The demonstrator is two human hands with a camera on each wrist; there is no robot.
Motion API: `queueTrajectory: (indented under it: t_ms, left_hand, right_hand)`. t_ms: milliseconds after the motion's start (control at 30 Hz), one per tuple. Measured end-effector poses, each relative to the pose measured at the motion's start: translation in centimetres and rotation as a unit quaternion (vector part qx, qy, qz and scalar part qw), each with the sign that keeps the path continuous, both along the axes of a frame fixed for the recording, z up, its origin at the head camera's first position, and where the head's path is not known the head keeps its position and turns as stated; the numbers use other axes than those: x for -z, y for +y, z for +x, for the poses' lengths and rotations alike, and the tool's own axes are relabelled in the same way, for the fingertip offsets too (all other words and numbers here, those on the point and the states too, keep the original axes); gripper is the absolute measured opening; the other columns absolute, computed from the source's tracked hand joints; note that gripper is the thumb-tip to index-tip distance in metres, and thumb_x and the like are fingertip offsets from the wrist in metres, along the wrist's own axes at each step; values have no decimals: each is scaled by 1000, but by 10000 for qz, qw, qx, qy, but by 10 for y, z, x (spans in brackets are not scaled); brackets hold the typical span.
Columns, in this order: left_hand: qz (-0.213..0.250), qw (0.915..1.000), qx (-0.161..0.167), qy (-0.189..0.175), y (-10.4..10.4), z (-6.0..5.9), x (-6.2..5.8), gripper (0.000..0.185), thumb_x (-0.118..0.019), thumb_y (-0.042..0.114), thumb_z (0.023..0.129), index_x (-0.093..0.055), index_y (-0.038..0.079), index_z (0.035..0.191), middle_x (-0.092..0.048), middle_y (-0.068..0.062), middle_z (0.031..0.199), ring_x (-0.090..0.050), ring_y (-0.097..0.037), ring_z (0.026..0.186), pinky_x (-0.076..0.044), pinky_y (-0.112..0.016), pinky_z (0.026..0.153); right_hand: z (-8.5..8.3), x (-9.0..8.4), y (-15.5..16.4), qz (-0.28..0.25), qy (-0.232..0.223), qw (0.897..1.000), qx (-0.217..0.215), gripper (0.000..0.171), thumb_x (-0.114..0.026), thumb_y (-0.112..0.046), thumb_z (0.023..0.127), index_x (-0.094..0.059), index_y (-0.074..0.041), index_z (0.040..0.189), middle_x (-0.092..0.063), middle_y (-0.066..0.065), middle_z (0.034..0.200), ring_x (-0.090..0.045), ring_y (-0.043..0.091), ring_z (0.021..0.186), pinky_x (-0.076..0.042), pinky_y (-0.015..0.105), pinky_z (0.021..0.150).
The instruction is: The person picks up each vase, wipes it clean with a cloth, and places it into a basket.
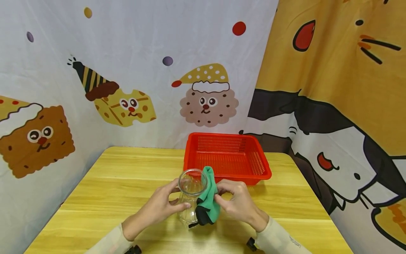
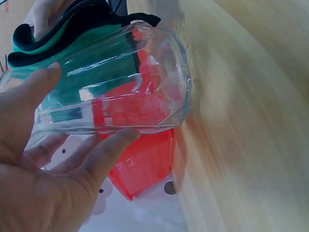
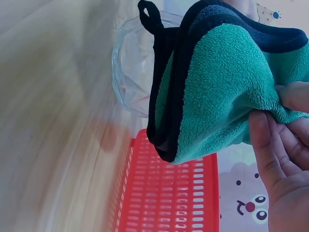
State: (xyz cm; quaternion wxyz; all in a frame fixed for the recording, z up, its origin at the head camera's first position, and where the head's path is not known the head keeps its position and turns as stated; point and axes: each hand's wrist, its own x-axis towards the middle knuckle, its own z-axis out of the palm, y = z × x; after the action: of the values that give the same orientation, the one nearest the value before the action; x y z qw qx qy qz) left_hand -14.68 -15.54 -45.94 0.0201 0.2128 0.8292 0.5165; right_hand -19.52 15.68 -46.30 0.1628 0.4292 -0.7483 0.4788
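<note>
A clear glass jar [image 1: 189, 203] with a wide round rim stands near the front middle of the table, its faceted side plain in the left wrist view. My left hand [image 1: 161, 204] holds it from the left, thumb on the near side and fingers around the far side. Against the jar's right side hangs a folded green cloth [image 3: 227, 82] with black edging and a small black loop. Thumb and fingers of my right hand [image 1: 236, 201] pinch the cloth. In the left wrist view, the cloth [image 2: 91, 72] shows through the glass.
A red plastic basket [image 1: 222, 176] with perforated sides sits behind the hands, at the back of the wooden table [image 1: 133, 176]. A curtain [image 1: 158, 28] printed with cartoon figures hangs behind the table, and another [image 1: 333, 70] along the right side.
</note>
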Motion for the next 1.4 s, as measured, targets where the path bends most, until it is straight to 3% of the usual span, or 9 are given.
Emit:
queueTrajectory:
  t_ms: [233,467,633,767,967,1100,1233,1300,1400]
  left_hand:
    - [-384,9988,-139,258,-5,0,-8,70,-94,29,102,-65,12,164,-67,-21,145,-72,-51,138,-74,-35,101]
    - [-549,9981,227,165,-10,-7,-13,70,-87,21,107,-59,11,171,-66,-23,146,-73,-51,138,-74,-31,100]
    - [-929,9938,285,538,-12,-8,-14,69,-83,17,109,-56,11,172,-70,-21,152,-75,-49,138,-73,-48,109]
    - [-1136,9908,297,673,-13,-8,-16,66,-78,14,111,-55,7,172,-71,-20,161,-75,-46,142,-62,-67,122]
    - [-790,9961,397,61,-9,-3,-16,77,-82,21,111,-45,8,178,-62,-23,171,-63,-52,155,-67,-66,114]
    - [-938,9949,-241,291,3,1,-13,87,-94,39,102,-50,17,175,-68,-13,163,-67,-39,151,-70,-60,113]
    - [-1129,9876,-973,503,14,2,-13,91,-101,42,93,-56,19,169,-73,-5,152,-73,-30,141,-71,-54,111]
    - [-1059,9875,-1068,480,16,2,-13,91,-103,39,92,-57,17,167,-74,-5,150,-75,-31,138,-72,-49,110]
    - [-751,9917,-919,489,14,2,-13,84,-100,42,93,-60,18,163,-77,-7,149,-77,-39,138,-75,-44,103]
  right_hand:
    - [-1,-5,10,43,-26,9998,207,39,-83,16,91,-87,-19,106,-87,-4,102,-81,6,85,-73,22,77]
    - [-3,-8,21,110,-52,9993,365,38,-83,15,94,-88,-19,112,-88,-4,105,-82,6,87,-73,22,79]
    - [-4,-8,25,166,-32,9991,381,38,-84,15,94,-87,-19,111,-88,-3,106,-82,6,87,-73,22,79]
    - [-3,-8,28,241,-97,9990,363,38,-84,14,94,-87,-20,110,-88,-4,107,-81,6,87,-73,23,78]
    - [-1,-7,31,368,-193,9984,393,40,-85,14,93,-87,-23,108,-87,-8,105,-80,4,86,-73,22,77]
    - [-2,-6,32,442,-172,9980,407,39,-85,13,93,-86,-24,107,-86,-8,103,-79,3,85,-72,22,76]
    - [-3,-6,32,493,-134,9979,392,35,-86,11,94,-86,-22,105,-86,-7,101,-78,3,84,-73,25,75]
    - [-3,-6,31,530,-157,9979,349,34,-85,10,95,-86,-23,105,-86,-7,101,-78,3,84,-73,28,74]
    - [-3,-6,30,611,-285,9972,319,36,-85,10,96,-87,-25,105,-85,-9,102,-77,2,85,-73,28,74]
